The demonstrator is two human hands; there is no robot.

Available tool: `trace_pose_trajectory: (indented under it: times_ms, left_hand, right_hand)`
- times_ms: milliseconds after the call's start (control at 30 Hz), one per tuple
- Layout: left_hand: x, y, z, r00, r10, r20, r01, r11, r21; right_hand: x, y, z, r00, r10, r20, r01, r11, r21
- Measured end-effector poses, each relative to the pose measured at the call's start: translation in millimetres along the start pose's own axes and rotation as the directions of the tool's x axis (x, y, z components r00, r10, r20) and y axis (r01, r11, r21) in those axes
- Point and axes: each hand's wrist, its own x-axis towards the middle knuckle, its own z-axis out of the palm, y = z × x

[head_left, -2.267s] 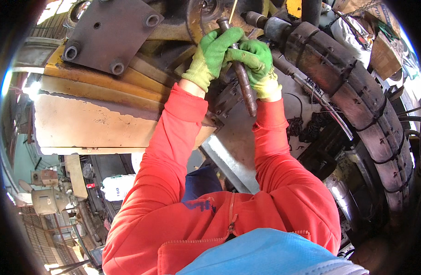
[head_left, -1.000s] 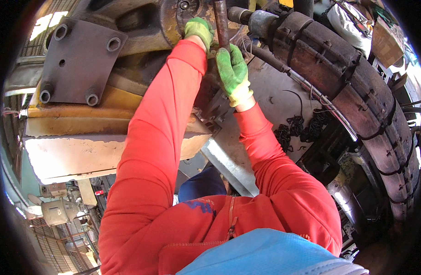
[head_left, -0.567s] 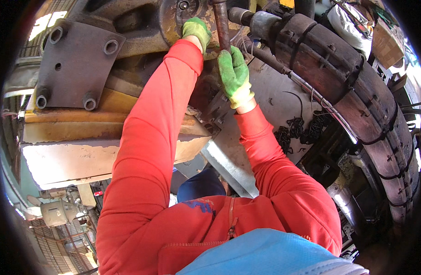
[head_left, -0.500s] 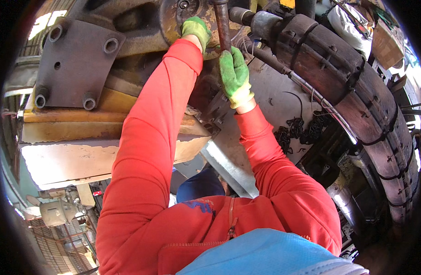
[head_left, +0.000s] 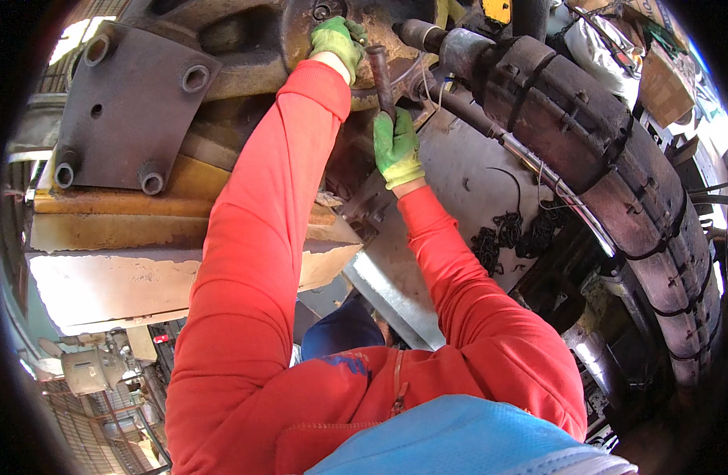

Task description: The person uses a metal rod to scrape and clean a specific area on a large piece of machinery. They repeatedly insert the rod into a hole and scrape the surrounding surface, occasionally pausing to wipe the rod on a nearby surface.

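Observation:
My right hand (head_left: 397, 146), in a green and yellow work glove, is wrapped round a thick rusty metal bar (head_left: 381, 75). The bar stands almost straight away from me, and its slightly wider end points to the far side. Left of it, my left hand (head_left: 338, 41) in a matching glove rests with curled fingers at a big worn cast-metal hub (head_left: 297, 32). Whatever those fingers hold is hidden. Just beyond them a round recessed bolt hole (head_left: 323, 11) shows in the hub.
A dark steel plate (head_left: 134, 111) with four-cornered shape and tube ends lies at left above a yellow beam (head_left: 126, 202). A large curved track of dark pads (head_left: 609, 150) runs down the right. Black cords (head_left: 506, 237) lie on the grey surface (head_left: 459, 170).
My right hand and the bar have come back toward me, so the bar's far end now shows fully. My left hand has shifted slightly farther away.

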Motion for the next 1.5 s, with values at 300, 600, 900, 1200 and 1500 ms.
trace_pose_trajectory:
  times_ms: [300, 600, 900, 1200, 1500]
  left_hand:
    - [-16, 34, -20, 0.997, 0.072, 0.002, -0.061, 0.835, 0.547]
    - [0, 25, -19, 0.996, 0.068, 0.058, -0.09, 0.739, 0.668]
    - [11, 23, -14, 0.98, -0.002, 0.199, -0.167, 0.535, 0.828]
    - [19, -5, 6, 0.981, 0.157, 0.115, -0.187, 0.59, 0.785]
    - [31, -31, 15, 0.996, 0.091, -0.019, -0.055, 0.743, 0.667]
  right_hand:
    - [20, 7, 11, 0.998, 0.044, 0.037, -0.04, 0.994, -0.1]
    - [32, 7, 17, 0.996, -0.084, -0.004, 0.083, 0.987, -0.137]
    - [36, 3, 19, 0.996, -0.087, 0.004, 0.087, 0.98, -0.178]
    - [41, -11, 15, 0.989, -0.145, -0.04, 0.139, 0.981, -0.133]
    - [44, -13, 14, 0.996, -0.026, -0.08, 0.013, 0.987, -0.162]
